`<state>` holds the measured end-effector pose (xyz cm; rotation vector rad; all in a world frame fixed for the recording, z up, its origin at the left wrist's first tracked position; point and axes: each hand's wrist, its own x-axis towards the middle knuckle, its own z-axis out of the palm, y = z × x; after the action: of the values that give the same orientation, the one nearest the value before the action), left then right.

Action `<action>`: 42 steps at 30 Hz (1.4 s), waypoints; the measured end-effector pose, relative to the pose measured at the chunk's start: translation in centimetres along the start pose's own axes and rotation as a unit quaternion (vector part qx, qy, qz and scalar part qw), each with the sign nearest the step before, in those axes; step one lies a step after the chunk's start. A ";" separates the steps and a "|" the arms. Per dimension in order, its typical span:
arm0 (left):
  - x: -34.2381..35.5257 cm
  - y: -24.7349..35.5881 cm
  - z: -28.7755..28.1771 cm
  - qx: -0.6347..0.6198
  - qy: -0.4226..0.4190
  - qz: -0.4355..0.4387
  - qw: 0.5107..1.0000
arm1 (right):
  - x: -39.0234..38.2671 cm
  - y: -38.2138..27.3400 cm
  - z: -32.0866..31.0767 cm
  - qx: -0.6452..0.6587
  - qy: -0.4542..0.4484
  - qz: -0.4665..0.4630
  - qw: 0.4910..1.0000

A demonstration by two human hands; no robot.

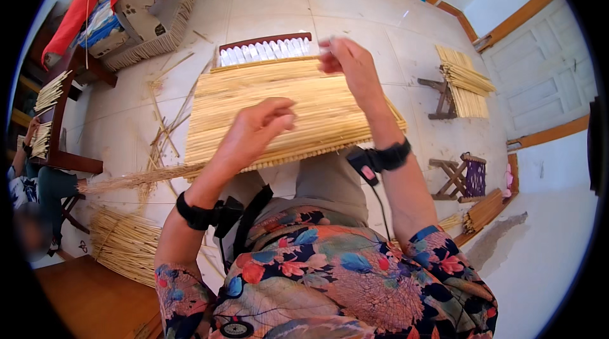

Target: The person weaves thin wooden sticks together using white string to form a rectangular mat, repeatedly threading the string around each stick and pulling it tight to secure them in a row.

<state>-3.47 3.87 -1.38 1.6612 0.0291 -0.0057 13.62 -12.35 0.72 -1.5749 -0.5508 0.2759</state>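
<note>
Many pale straw stalks form the flat woven mat under both hands.

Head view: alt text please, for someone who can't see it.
Seen from above, a seated person's left hand and right hand work over a woven straw mat across their lap. Straw bundles and small wooden stools stand on the tiled floor.

Woven straw mat across the lap; left hand curled above its middle, right hand pinching at the far edge. Loose straw bundle on floor, wooden stool nearby.
</note>
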 end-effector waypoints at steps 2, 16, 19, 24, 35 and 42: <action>-1.0 -0.7 -2.7 0.059 0.056 0.035 0.996 | -1.5 0.8 -2.2 -0.139 -0.046 0.011 0.989; -7.0 -1.9 0.0 0.637 -0.031 0.134 0.759 | -9.4 -3.2 -3.2 -0.240 -0.222 0.068 0.943; -7.0 -2.5 0.3 0.653 0.014 0.172 0.737 | -11.5 -3.2 -2.9 -0.077 -0.296 0.200 0.931; -6.1 -1.2 -0.9 0.649 0.037 0.212 0.730 | -14.0 1.3 -2.3 -0.257 -0.310 0.103 0.910; -2.1 3.6 -3.4 0.608 0.082 0.210 0.761 | -7.4 2.6 2.4 0.075 -0.159 0.123 0.977; -1.3 3.8 -2.6 0.652 0.098 0.261 0.705 | -6.9 1.7 3.1 0.037 -0.129 0.088 0.987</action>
<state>-4.70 6.14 2.64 3.0406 -0.3754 0.7500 6.55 -13.17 -2.30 -1.5264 -0.5933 0.6346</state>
